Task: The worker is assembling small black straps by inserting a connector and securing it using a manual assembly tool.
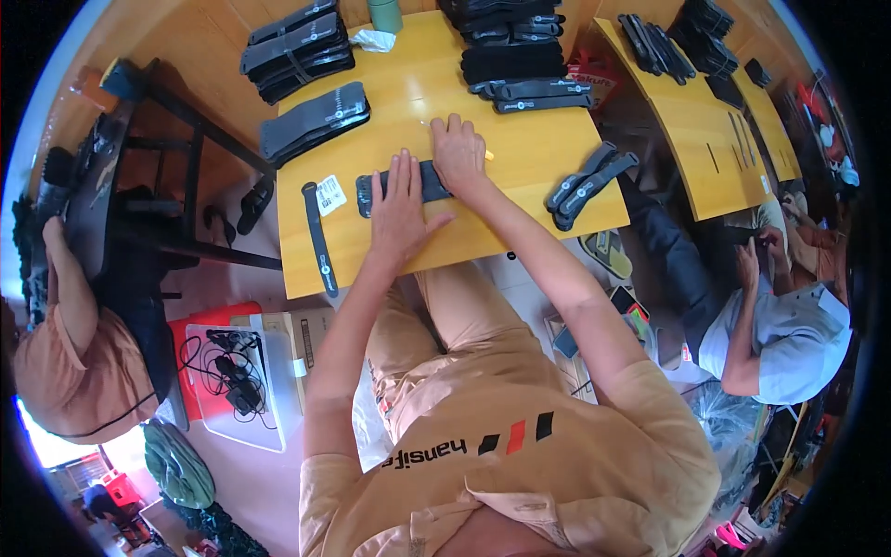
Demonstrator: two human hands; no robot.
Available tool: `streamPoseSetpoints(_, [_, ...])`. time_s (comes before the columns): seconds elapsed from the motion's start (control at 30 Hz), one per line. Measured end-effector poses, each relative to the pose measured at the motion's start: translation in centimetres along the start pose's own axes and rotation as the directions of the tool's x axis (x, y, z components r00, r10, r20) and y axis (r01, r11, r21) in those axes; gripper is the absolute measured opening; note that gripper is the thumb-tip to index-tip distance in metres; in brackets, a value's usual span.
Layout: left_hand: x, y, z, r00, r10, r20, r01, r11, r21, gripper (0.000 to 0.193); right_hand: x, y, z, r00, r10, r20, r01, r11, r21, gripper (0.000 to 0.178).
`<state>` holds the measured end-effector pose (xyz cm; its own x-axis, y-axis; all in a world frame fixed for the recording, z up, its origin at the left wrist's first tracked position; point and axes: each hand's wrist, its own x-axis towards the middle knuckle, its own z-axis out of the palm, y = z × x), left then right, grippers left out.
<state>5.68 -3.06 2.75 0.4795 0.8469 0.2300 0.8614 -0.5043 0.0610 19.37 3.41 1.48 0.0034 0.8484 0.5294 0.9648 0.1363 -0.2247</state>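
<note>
A dark strap bundle [432,183] lies crosswise on the yellow table in front of me. My left hand [401,206] rests flat on its left part, fingers stretched out and thumb spread to the right. My right hand [458,156] presses over its right end, the fingers reaching forward past it onto the tabletop. Beneath the palms, part of the bundle is hidden. A single black strap [318,239] lies lengthwise to the left, beside a white printed label [330,195]. On the right, a few loose black straps [590,186] lie crossed over each other.
Stacked black straps stand at the back left [297,51] and back right [513,56], with another pile [316,121] nearer. A green bottle [384,16] stands at the far edge. Co-workers sit left [88,362] and right [780,334]. A clear bin of cables [237,385] is below.
</note>
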Motion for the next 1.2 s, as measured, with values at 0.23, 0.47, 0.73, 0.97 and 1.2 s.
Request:
streamPoseSetpoints(0.23, [-0.1, -0.6, 1.1, 0.999, -0.031, 0.013, 0.032, 0.994, -0.103, 0.088, -0.2, -0.1, 0.7, 0.995, -0.036, 0.093, 0.043, 0.996, -0.072, 0.012])
streamPoseSetpoints(0.47, [-0.4, -2.2, 1.2, 1.0, -0.027, 0.016, 0.03, 0.97, -0.241, 0.08, 0.0, 0.0, 0.6, 0.993, -0.014, 0.113, 0.022, 0.997, -0.07, 0.012])
streamPoseSetpoints(0.73, [-1.8, -3.9, 0.2, 0.975, -0.222, -0.02, 0.219, 0.969, -0.112, 0.075, -0.1, -0.1, 0.6, 0.998, 0.015, 0.054, -0.014, 1.0, -0.008, 0.013])
streamPoseSetpoints(0.97, [-6.2, -7.1, -4.0, 0.837, -0.506, -0.21, 0.491, 0.863, -0.119, 0.062, -0.2, -0.1, 0.9, 0.999, -0.002, 0.053, 0.005, 0.999, -0.045, 0.014])
streamPoseSetpoints(1.2, [-10.1, -5.1, -6.8, 0.661, -0.744, 0.091, 0.746, 0.641, -0.182, 0.052, 2.5, 3.6, 0.0, 0.925, 0.22, 0.309, -0.325, 0.882, 0.342, 0.017])
